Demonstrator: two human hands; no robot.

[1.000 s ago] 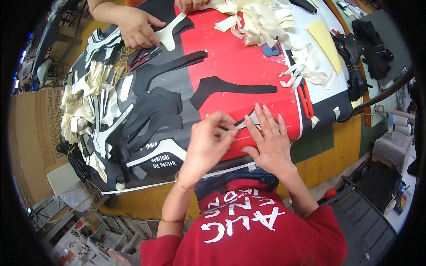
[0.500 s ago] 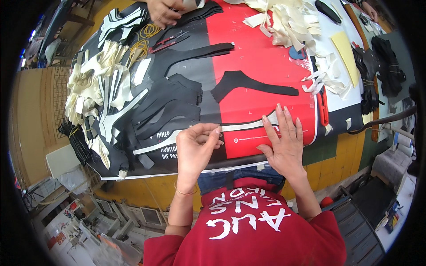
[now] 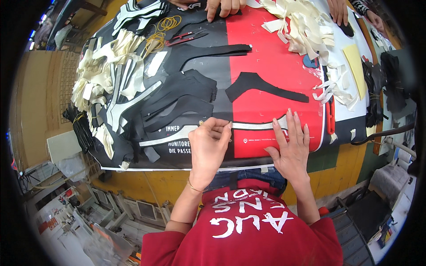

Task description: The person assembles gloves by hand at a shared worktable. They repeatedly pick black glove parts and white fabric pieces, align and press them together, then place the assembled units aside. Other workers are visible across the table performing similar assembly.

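Observation:
A long, narrow white piece with a dark edge [image 3: 254, 127], widened at its right end and curved at the left, lies across the black-and-red printed sheet in front of me. My left hand [image 3: 210, 146] pinches it near the middle, thumb and fingertips closed on its upper edge. My right hand [image 3: 293, 148] rests flat over its wider right end, fingers stretched out. Beyond them lies a single black cut piece [image 3: 262, 86] on the red area. Several black cut pieces [image 3: 182, 99] overlap to the left.
White scraps [image 3: 295, 29] heap at the far right, and more cream scraps [image 3: 95, 73] at the left. Red-handled thread snips [image 3: 184, 38] lie near yellow rubber bands [image 3: 169, 23]. Other people's hands [image 3: 225, 6] reach in at the far edge. A red tool [image 3: 330, 116] lies at the right.
My left hand's pinch has shifted slightly right along the white piece; my right hand stays flat. Across the table, another person's fingers now press on black pieces, and another hand has appeared at the far right.

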